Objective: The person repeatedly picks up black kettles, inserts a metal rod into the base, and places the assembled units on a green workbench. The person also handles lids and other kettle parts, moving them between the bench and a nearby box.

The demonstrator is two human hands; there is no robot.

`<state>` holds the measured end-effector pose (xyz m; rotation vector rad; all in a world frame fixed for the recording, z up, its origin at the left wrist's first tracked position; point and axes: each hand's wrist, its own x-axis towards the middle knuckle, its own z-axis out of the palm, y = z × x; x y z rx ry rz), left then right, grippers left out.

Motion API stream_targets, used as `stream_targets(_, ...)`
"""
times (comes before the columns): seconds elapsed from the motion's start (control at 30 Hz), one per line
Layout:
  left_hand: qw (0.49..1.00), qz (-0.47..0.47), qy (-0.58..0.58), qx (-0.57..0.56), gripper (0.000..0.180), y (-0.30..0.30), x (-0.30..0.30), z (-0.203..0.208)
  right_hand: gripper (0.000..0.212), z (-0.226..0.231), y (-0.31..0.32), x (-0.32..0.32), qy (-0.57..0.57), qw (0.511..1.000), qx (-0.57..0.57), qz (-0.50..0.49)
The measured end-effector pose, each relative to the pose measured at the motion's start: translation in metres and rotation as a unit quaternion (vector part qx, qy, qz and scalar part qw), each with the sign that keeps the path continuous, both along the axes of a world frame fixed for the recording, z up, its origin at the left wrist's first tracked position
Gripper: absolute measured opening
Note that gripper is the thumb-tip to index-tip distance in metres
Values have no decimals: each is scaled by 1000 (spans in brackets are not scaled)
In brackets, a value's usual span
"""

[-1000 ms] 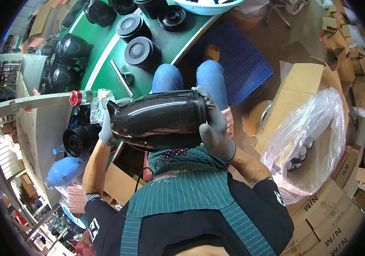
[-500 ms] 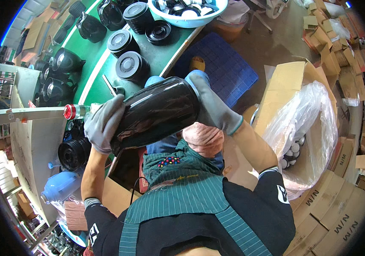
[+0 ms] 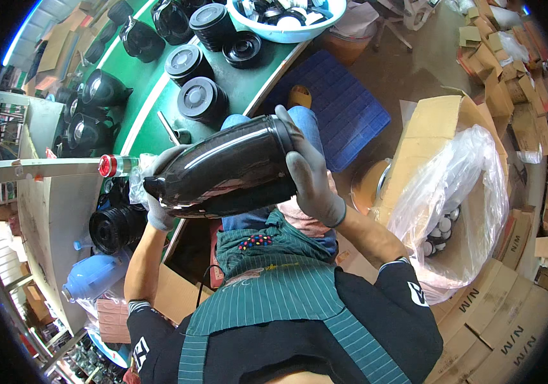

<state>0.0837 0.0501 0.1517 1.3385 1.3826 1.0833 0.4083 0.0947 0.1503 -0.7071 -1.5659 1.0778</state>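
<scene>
A glossy black jug shell (image 3: 229, 169), like the body of a thermos jug, lies sideways above my lap, its small spout at the left end. My left hand (image 3: 166, 157), in a grey glove, grips the spout end from behind; part of its fingers is hidden by the shell. At the wide right end my right hand (image 3: 315, 182), gloved too, holds the rim, thumb on the near side and fingers over the far side. Just beyond the shell, a metal rod (image 3: 168, 128) stands up from the green table (image 3: 152, 121). Stacked black round lids (image 3: 202, 99) sit close by.
More black jug shells (image 3: 102, 88) stand on the table at left. A light-blue basin (image 3: 286, 32) of small parts is at the back. Right of me, an open carton (image 3: 414, 137) holds a plastic bag (image 3: 472, 160). A blue mat (image 3: 344, 96) lies on the floor.
The jug shell has turned about its length, bringing its spout into view. My right hand has shifted its grip so the thumb now shows on the near side; the left hand has slipped further behind.
</scene>
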Motion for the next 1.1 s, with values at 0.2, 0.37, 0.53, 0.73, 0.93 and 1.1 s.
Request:
stream_targets(0.2, 918, -103, -311, -225, 64, -17, -21, -63, 87, 28, -2, 6, -59, 989, 129, 46)
stream_targets(0.37, 904, -126, -359, -194, 58, -9, -4, -70, 94, 14, 31, 19, -65, 985, 148, 64)
stream_targets(0.53, 889, -49, 341, 300, 41, 18, 36, 36, 67, -15, 32, 14, -6, 964, -245, 109)
stream_targets(0.73, 981, -54, 88, 165, 58, -3, 1, 11, 75, -29, 20, 28, 37, 844, -476, 246)
stream_targets(0.93, 843, 11, -518, -142, 83, -61, -37, -134, 98, -11, 2, -4, -91, 980, 50, 169)
stream_targets(1.1, 900, -35, 300, 314, 41, -21, -2, 10, 85, -11, -6, -8, -125, 915, -367, 115)
